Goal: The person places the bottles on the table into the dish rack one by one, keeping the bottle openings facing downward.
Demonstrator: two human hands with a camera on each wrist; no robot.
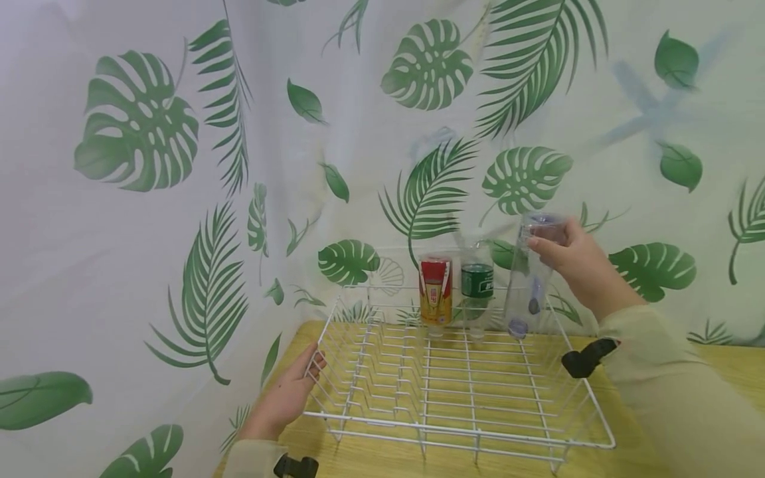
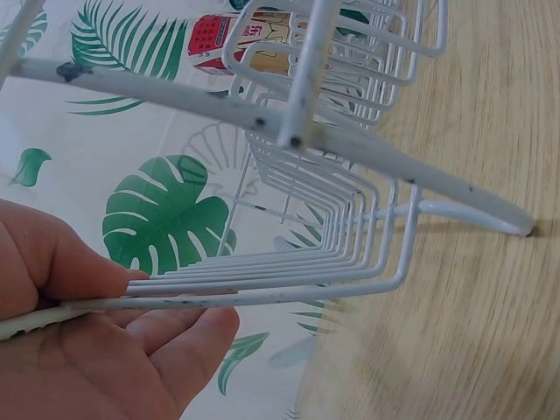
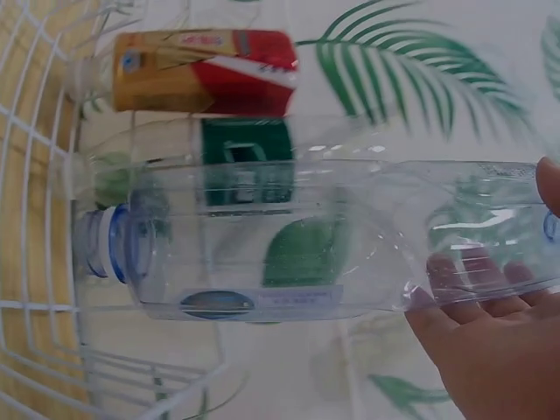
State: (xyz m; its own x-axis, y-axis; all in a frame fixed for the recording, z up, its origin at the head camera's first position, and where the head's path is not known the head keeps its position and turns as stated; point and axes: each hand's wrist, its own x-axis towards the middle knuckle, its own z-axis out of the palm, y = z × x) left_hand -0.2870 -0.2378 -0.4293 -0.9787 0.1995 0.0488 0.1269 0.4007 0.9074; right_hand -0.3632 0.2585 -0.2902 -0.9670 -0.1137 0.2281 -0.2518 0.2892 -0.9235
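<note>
My right hand (image 1: 576,262) grips a clear plastic bottle (image 1: 518,299) by its base end. The bottle is upside down, its neck with a blue ring (image 3: 115,243) pointing at the wires of a white wire dish rack (image 1: 418,425); whether it touches them I cannot tell. On the rack's left side, my left hand (image 1: 289,395) holds the wire rim, thumb (image 2: 79,267) above and fingers below. Two more bottles stand neck down at the rack's back: one with a red and yellow label (image 1: 436,292), one clear with a green label (image 1: 477,282).
The rack stands on a light wooden table (image 1: 317,458). Behind and to the left hangs a white sheet (image 1: 335,60) printed with green leaves, close to the rack's back edge. Upright wire loops (image 1: 364,358) fill the rack's left part.
</note>
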